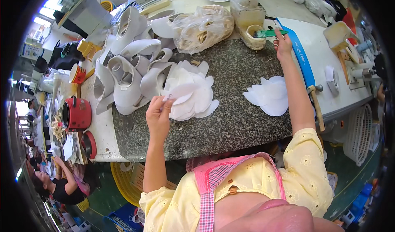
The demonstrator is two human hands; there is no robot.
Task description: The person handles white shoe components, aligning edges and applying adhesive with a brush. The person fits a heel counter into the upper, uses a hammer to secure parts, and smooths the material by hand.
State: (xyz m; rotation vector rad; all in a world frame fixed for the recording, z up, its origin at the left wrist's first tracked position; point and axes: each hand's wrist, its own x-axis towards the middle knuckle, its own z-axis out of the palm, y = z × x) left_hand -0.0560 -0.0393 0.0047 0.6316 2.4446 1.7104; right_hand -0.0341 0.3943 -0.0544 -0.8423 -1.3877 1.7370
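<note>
L hand (158, 115) pinching thin white petal-shaped piece (177, 93) (maybe fabric)

A red pot (77, 113) and white shoe uppers (127, 73) sit at left.

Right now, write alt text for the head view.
A person at a speckled stone worktop pinches a white cut piece off a pile with the left hand, while the right hand reaches to a green-handled brush in a small pot. White shoe uppers lie heaped on the left.
</note>
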